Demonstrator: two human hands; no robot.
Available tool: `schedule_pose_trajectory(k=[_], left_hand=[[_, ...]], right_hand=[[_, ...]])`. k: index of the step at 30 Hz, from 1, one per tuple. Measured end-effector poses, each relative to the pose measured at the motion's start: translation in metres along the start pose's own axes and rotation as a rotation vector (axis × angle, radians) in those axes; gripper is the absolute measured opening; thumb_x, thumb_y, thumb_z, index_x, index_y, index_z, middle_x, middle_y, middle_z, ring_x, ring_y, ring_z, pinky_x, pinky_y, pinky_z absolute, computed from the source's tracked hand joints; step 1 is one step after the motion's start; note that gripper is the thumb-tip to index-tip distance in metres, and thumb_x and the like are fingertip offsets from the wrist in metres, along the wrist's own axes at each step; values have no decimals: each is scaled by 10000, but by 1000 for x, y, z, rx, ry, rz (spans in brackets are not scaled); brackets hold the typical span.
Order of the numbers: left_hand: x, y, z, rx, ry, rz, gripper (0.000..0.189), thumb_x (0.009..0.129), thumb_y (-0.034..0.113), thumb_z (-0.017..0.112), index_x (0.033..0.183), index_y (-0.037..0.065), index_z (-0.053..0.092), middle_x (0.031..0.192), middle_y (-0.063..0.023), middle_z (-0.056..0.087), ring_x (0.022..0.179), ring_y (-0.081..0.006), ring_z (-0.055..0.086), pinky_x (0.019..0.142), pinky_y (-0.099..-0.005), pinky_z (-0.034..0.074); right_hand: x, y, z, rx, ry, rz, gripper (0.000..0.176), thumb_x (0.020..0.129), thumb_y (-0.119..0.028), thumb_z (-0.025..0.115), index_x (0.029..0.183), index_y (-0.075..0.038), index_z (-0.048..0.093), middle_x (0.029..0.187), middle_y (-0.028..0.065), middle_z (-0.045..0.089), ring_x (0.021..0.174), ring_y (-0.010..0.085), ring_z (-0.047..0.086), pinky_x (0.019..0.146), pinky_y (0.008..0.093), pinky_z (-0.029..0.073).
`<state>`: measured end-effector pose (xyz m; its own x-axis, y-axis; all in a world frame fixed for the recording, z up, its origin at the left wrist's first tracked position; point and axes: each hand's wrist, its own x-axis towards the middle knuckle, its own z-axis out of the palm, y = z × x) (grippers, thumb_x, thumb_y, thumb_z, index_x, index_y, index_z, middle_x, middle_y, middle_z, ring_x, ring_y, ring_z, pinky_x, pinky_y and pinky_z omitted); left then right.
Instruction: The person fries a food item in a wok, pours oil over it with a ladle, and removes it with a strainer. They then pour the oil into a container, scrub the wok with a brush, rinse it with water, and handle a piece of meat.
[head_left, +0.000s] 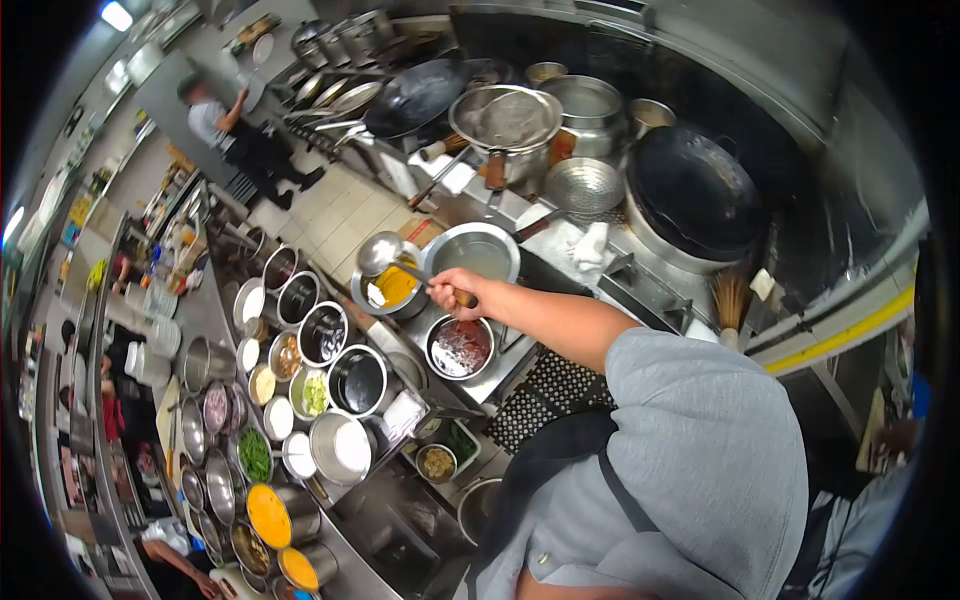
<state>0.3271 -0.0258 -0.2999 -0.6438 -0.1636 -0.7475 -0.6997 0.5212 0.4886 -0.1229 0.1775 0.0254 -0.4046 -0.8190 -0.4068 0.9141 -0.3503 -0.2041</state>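
My right hand [455, 290] grips the wooden handle of a steel ladle [380, 252]. The ladle's bowl hangs just above a round steel container of yellow sauce [396, 287], which is the nearest thing to it. Right behind the ladle stands a steel pot of pale liquid [472, 250]. Below my wrist sits a steel bowl of dark red sauce [460, 347]. My grey-sleeved forearm stretches across the counter from the lower right. My left hand is out of sight.
Several steel tubs of sauces, greens and powders [300, 390] crowd the counter to the left. A large black wok [695, 190], a perforated strainer [585, 185], a lidded pot [505, 120] and a straw brush [733, 300] lie beyond. A co-worker [225, 125] stands far off.
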Motion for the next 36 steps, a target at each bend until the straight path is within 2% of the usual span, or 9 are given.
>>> schedule_pose_trajectory(k=[4,11,18,20,22,25,29,34,36], left_hand=[[13,9,-3,80,-50,39,180,825,220,545,866,68,633,683,-40,607,565,-130,536,489,-295,403],[30,36,-9,199,-97,95,184,833,221,544,856,64,636,674,-38,607,565,-118,533,484,-288,398],[22,63,7,203,-31,85,189,841,222,542,846,60,639,666,-35,607,564,-107,530,479,-281,392],[16,69,18,175,-2,67,191,844,222,542,844,59,640,663,-34,607,564,-103,530,477,-278,391],[13,75,28,123,22,37,193,846,222,541,841,58,641,660,-34,607,564,-100,529,476,-276,389],[10,88,43,34,44,-12,196,850,223,540,837,56,642,657,-33,607,564,-95,528,474,-273,387],[-6,105,61,-432,47,23,180,822,199,566,806,41,651,622,-22,580,562,-101,517,479,-268,378],[-43,117,68,-410,79,-244,146,796,170,597,807,34,651,608,-46,570,497,-131,500,445,-283,377],[-29,63,84,-190,169,-56,107,795,134,585,781,42,638,601,-44,555,477,-153,498,420,-304,370]], right_hand=[[-68,-7,18,164,-154,-28,164,898,-171,470,921,-9,460,576,-46,429,413,16,417,352,158,371],[-266,-3,29,250,-643,-199,447,914,-149,387,1316,23,297,676,-3,434,415,40,435,351,206,402],[-437,-4,-18,23,-251,-673,416,907,-148,412,1298,-33,327,657,-10,453,390,30,406,314,204,372],[-461,-12,-33,-13,-138,-717,389,903,-139,420,1274,-39,362,649,-11,450,390,28,403,309,203,364],[-478,-20,-51,-148,239,-846,325,885,-123,455,1199,-41,434,628,-17,440,393,23,401,305,194,351],[-486,-28,-84,-147,375,-885,294,869,-109,482,1155,-42,470,620,-17,438,390,21,400,304,186,345],[-490,-34,-102,81,215,-807,300,871,-105,472,1161,-31,482,604,-29,435,373,18,371,303,185,339],[-458,-46,-98,24,103,-721,341,883,-104,439,1207,1,443,601,-23,426,369,27,377,308,189,355],[-439,-50,-89,50,-16,-642,386,890,-110,406,1257,8,381,622,-8,426,377,47,387,324,207,373]])
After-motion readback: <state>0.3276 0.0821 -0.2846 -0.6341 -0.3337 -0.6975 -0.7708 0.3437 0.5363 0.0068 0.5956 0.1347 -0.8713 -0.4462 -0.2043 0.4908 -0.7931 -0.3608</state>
